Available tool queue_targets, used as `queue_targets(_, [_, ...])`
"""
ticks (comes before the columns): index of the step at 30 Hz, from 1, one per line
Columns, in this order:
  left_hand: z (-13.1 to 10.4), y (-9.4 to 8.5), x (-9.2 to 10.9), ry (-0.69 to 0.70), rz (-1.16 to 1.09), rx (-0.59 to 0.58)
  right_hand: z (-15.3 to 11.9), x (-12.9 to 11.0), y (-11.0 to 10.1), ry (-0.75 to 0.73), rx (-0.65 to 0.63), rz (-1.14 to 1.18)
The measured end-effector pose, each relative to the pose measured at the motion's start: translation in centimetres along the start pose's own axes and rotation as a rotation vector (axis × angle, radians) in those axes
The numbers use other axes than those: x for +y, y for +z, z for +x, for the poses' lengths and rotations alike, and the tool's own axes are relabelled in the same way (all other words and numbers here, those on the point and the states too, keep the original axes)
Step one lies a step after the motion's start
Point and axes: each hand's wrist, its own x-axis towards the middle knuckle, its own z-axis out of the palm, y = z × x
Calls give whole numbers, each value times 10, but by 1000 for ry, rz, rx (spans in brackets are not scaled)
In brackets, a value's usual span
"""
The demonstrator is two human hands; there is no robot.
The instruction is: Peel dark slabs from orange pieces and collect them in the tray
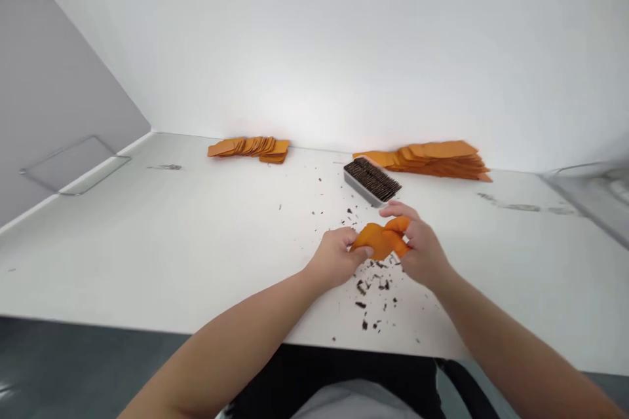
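Note:
An orange piece (376,241) is held between both hands above the white table. My left hand (338,256) pinches its left edge, thumb on top. My right hand (421,245) grips its right side, with orange covers on the thumb and a finger; another finger stretches out toward the tray. Just beyond the hands, a grey tray (364,193) holds rows of thin dark brown strips (374,178). Dark crumbs and flakes (362,287) lie scattered beneath and around the hands.
Against the back wall, a smaller pile of orange pieces (250,147) lies left of centre and a larger pile (437,158) right of the tray. Wire frames stand at the left (73,194) and far right. The table's front edge (187,330) is close to the body.

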Motion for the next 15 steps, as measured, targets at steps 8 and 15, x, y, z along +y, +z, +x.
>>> queue_targets(8, [-1,-3,0,-49,29,42,-7,5,16,159,80,191])
queue_targets(15, [-2,2,-1,-42,175,-59,-23,13,24,235,113,334])
